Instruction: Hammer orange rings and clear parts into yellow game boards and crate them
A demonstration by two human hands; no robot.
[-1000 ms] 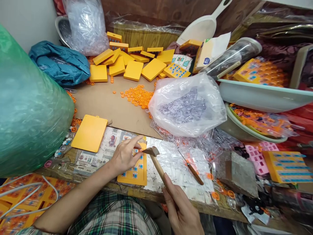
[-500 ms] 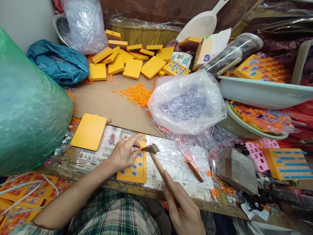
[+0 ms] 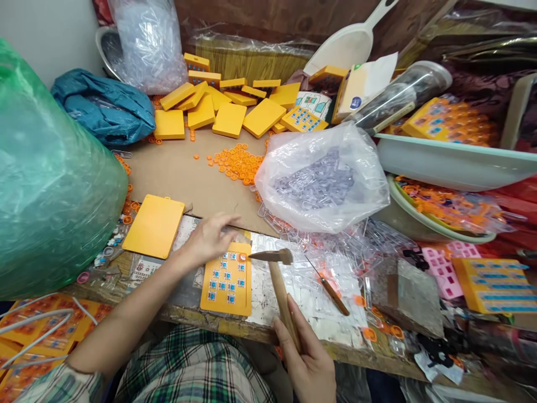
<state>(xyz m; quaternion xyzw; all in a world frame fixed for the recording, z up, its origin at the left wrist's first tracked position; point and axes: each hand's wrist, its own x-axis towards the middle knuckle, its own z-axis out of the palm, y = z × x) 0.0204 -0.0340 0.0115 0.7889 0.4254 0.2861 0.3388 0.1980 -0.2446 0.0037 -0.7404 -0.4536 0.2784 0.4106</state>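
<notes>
A yellow plastic panel [image 3: 226, 280] with several small blue keys lies at the near edge of the bench. My left hand [image 3: 210, 238] hovers just above its upper left corner, fingers loosely apart, holding nothing I can see. My right hand [image 3: 308, 364] grips the wooden handle of a small hammer [image 3: 274, 260]. The hammer's metal head points left at an orange button on the panel's top right corner. A second yellow panel [image 3: 154, 226], plain side up, lies to the left.
A clear bag of transparent parts [image 3: 323, 182] sits behind the hammer. A small knife [image 3: 329, 288] lies to the right. Loose orange buttons [image 3: 237, 162] and stacked yellow panels [image 3: 229, 109] fill the back. A big green bag [image 3: 50, 190] stands left; a basin [image 3: 453, 162] at right.
My left hand has let go of the orange button and lifted away from the panel. The hammer head has shifted right and a little lower, now level beside the button.
</notes>
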